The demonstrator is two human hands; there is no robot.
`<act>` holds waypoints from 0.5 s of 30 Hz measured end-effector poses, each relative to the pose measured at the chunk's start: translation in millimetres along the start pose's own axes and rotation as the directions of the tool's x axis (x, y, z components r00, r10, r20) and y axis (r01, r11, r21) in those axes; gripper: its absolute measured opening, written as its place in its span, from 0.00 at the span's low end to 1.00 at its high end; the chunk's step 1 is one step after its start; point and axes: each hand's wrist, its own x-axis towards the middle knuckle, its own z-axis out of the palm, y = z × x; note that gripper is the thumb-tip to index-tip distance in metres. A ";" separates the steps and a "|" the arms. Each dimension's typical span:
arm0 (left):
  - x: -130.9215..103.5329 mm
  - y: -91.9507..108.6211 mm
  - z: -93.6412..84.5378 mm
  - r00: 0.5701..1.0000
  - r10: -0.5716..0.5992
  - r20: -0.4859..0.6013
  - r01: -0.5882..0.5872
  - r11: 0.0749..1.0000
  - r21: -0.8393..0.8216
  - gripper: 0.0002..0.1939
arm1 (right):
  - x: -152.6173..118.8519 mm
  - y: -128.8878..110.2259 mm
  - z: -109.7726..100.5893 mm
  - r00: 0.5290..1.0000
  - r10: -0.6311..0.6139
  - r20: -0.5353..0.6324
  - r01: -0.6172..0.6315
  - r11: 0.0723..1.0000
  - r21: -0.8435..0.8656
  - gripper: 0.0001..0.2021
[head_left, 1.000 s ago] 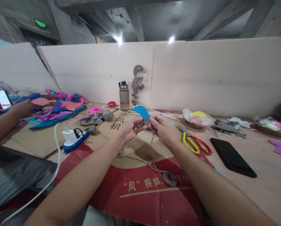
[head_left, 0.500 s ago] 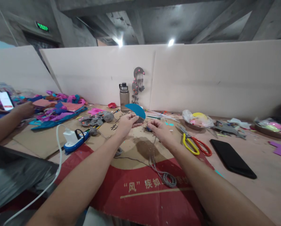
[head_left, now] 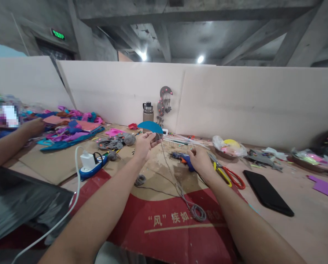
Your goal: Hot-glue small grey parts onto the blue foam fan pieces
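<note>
The left hand point(head_left: 145, 146) pinches the blue curved piece point(head_left: 150, 127), likely light, bendable, best edge-held; the right hand point(head_left: 201, 161) grips a glue gun point(head_left: 190, 164).

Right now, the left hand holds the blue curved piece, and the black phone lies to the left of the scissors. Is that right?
Not quite: the head view shows the black phone to the right of the scissors. The left hand does hold the blue curved piece.
</note>
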 end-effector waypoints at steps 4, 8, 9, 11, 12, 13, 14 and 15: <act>-2.7 -0.6 2.0 0.999 0.000 0.046 0.001 1.000 -0.018 0.10 | -7.8 1.1 8.6 0.990 0.069 0.123 -0.029 0.953 -0.300 0.17; -4.2 -3.9 3.9 0.995 0.012 0.101 -0.012 1.000 0.004 0.12 | -11.0 -1.1 13.7 0.975 0.092 0.201 -0.026 0.950 -0.312 0.12; -3.7 -4.9 3.9 0.993 0.014 0.113 -0.015 1.000 0.007 0.13 | -9.2 -0.1 13.3 0.971 0.118 0.207 -0.060 0.962 -0.267 0.10; -1.9 -6.6 3.2 0.992 0.019 0.127 -0.020 1.000 0.011 0.13 | -3.7 3.2 11.2 0.967 0.172 0.187 -0.161 0.984 -0.071 0.08; -0.9 -7.2 2.7 0.992 0.021 0.128 -0.022 1.000 0.011 0.14 | -0.8 4.7 10.0 0.968 0.190 0.161 -0.205 0.976 0.080 0.08; 0.0 -7.4 2.2 0.992 0.022 0.126 -0.023 1.000 0.010 0.14 | 1.7 5.6 8.8 0.971 0.201 0.131 -0.227 0.947 0.228 0.09; 0.8 -7.4 1.7 0.992 0.021 0.123 -0.022 1.000 0.009 0.14 | 3.2 5.5 7.5 0.977 0.190 0.094 -0.211 0.909 0.358 0.11; 1.3 -7.0 1.4 0.993 0.020 0.115 -0.021 1.000 0.006 0.14 | 3.6 4.3 5.9 0.986 0.161 0.051 -0.166 0.870 0.463 0.13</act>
